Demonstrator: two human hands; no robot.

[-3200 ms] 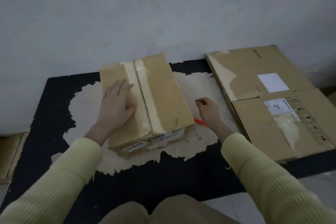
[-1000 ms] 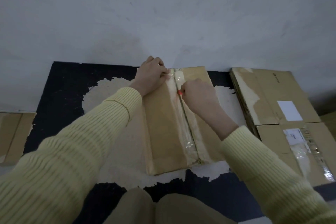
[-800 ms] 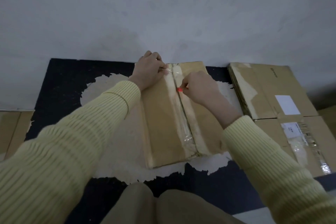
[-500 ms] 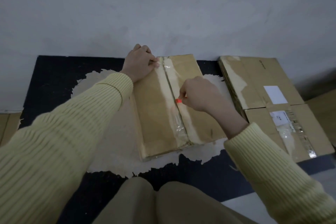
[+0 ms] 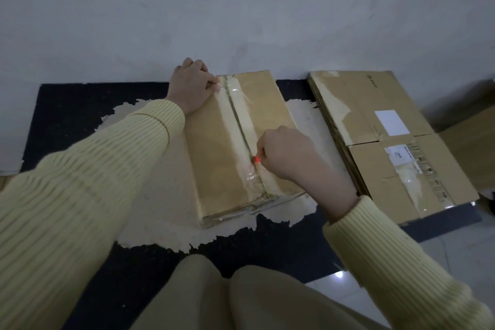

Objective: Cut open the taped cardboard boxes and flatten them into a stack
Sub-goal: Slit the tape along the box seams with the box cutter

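A taped brown cardboard box lies on the dark mat in front of me, with a strip of clear tape running along its middle seam. My right hand grips a red cutter, whose tip sits on the seam about two thirds of the way toward me. My left hand is curled over the box's far left corner and holds it down. The cutter's blade is hidden by my fingers.
A stack of flattened cardboard boxes lies to the right, close to the box. The dark mat has a pale worn patch under the box. A grey wall stands right behind. More cardboard shows at the far right edge.
My right hand picked up the red cutter, set it at the far end of the seam and has drawn it along the tape toward me. My left hand moved to the far corner.
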